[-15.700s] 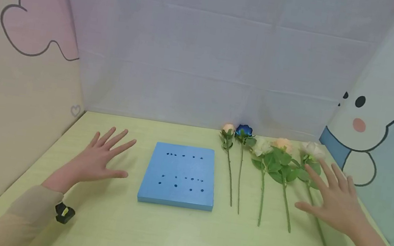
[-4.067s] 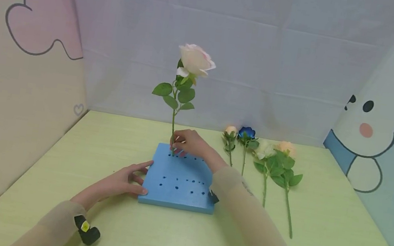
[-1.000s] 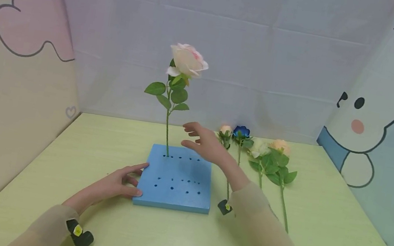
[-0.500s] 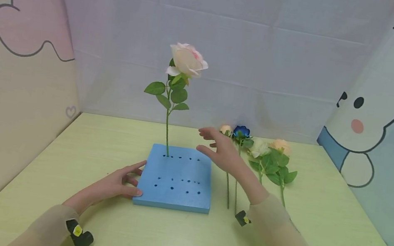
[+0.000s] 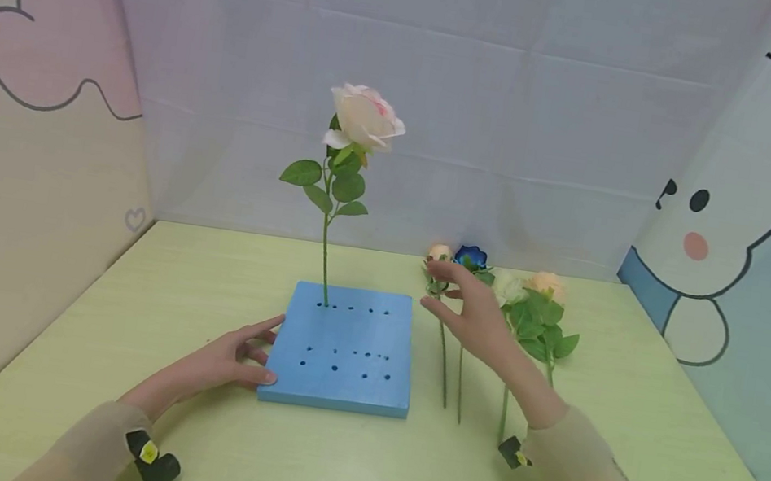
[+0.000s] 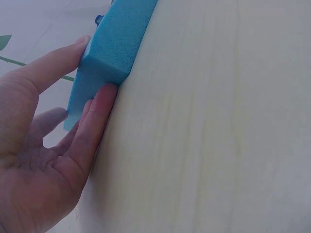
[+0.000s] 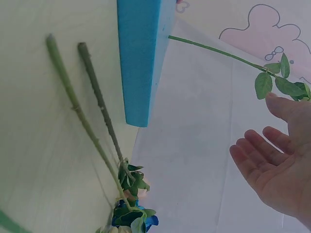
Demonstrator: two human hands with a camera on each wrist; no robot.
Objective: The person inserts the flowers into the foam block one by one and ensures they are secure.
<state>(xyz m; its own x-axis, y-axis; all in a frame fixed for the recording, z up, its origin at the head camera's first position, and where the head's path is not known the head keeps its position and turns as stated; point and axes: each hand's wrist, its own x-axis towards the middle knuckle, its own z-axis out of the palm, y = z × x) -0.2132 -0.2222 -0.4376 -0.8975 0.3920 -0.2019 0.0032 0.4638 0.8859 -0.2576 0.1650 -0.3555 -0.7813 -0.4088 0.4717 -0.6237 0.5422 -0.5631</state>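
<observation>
A pale pink rose (image 5: 367,119) stands upright in a back-row hole near the left of a blue foam block (image 5: 342,335) with punched holes. My left hand (image 5: 228,358) rests against the block's left side, its thumb at the top edge and fingers along the side, as the left wrist view also shows. My right hand (image 5: 470,312) hovers with loosely bent fingers and nothing in them, over a small peach rose (image 5: 439,251) and a blue rose (image 5: 471,256). It partly hides their stems. In the right wrist view the palm (image 7: 286,184) is bare.
A white rose (image 5: 509,288) and a larger peach rose (image 5: 548,285) lie to the right, partly behind my right forearm. The pale green table (image 5: 219,266) meets a whitish cloth backdrop (image 5: 244,89). Printed side panels (image 5: 765,327) flank it.
My right hand has let go of the pale pink rose, which now stands alone in the block, and has moved right towards the lying flowers. The left hand stays at the block.
</observation>
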